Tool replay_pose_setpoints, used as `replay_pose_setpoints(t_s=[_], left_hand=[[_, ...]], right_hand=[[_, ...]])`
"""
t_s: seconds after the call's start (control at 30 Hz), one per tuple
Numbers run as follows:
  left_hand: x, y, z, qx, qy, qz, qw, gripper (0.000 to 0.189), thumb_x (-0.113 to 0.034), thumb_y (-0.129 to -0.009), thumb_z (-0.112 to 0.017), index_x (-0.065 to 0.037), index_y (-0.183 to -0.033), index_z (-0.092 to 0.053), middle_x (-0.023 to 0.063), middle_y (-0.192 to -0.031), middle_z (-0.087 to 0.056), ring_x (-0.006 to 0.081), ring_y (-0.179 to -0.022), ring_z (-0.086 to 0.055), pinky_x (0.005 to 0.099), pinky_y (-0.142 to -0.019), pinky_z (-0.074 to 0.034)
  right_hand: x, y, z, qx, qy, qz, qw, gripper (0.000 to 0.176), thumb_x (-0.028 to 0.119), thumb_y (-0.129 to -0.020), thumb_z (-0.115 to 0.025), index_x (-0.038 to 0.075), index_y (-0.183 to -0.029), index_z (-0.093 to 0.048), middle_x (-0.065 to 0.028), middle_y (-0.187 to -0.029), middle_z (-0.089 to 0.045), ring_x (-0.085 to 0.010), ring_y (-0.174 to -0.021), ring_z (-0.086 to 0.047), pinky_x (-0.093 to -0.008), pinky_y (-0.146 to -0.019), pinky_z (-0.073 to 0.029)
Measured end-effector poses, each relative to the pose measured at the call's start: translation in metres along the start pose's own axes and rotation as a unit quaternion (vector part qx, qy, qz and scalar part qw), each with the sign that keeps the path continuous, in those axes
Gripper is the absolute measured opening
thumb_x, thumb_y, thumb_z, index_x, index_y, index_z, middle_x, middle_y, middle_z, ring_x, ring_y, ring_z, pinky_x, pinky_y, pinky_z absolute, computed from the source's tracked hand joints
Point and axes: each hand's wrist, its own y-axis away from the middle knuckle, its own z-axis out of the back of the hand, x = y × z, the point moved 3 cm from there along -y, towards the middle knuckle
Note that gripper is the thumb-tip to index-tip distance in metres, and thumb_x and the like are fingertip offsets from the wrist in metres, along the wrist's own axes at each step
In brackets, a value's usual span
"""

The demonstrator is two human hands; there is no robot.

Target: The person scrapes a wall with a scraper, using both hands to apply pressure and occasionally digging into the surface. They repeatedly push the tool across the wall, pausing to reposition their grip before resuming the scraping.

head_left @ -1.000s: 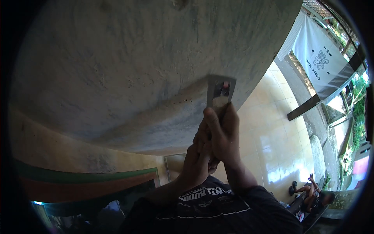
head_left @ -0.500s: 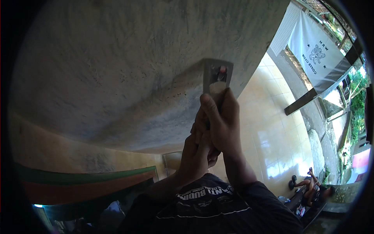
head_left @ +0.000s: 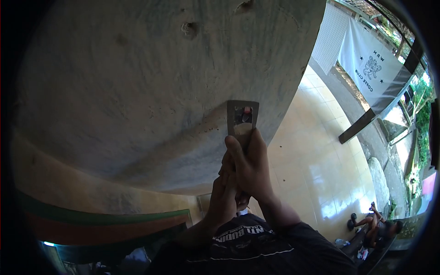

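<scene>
By the lower right corner of a rough, pitted wall, the left hand has its fingers curled closed, their hold hidden. Near the right edge, a flat, flared scraper tops the right hand, whose fingers grip its covered end.

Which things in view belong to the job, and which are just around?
In the job:
scraper
right hand, gripping it
left hand, just below
wall, behind the scraper

Just around:
banner
post
seated person
</scene>
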Motion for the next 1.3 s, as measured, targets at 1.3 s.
replay_pose_setpoints(t_s=[1.3], left_hand=[[-0.001, -0.001, 0.006, -0.016, -0.005, -0.014, 1.000, 0.036, -0.038, -0.099, -0.036, -0.005, -0.086, -0.043, -0.0005, -0.057, -0.040, 0.0045, -0.042, -0.035, 0.0196, -0.036, -0.024]], right_hand=[[0.004, -0.002, -0.008, 0.018, 0.019, 0.008, 1.000, 0.017, 0.010, -0.091, -0.054, -0.001, -0.093, -0.041, -0.0033, -0.065, -0.049, -0.0076, -0.053, -0.052, -0.0242, -0.044, -0.042]])
